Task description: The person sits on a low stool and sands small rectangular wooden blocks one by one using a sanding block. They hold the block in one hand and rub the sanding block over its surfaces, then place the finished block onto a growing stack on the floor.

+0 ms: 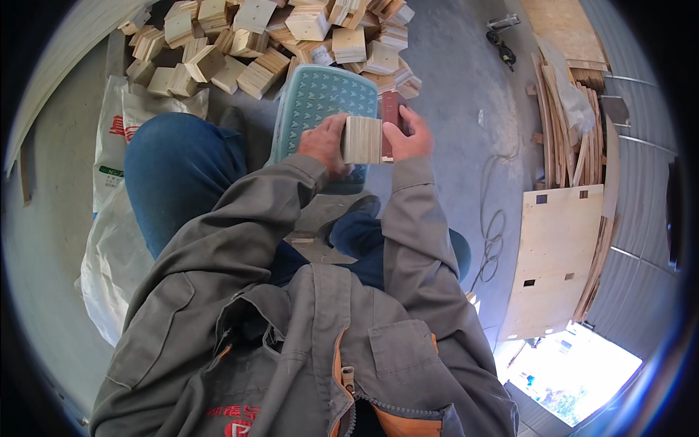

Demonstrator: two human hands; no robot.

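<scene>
1. Beneath everything I see the grey floor (451,65), with a looped cable (492,247) lying toward its right edge.
2. Plywood boards (557,262) lean or stack along that right edge; from here I can't tell which.
3. A heap of wooden blocks (307,23) spreads over the floor past the far edge of the crate.
4. I make out a white sack (109,255) on the floor, left of the person's knee.
5. The turquoise crate (324,91), its face patterned with small marks, sits between the legs and the heap.
6. I have both hands over the crate's right edge: the left hand (322,144) grips a plywood block from its left side, the right hand (411,136) pinches a red-brown bar between thumb and fingers.
7. The plywood block (362,140) is near the crate's near right corner, layered side showing.
8. The red-brown bar (391,116) appears to touch the block's right side.
</scene>
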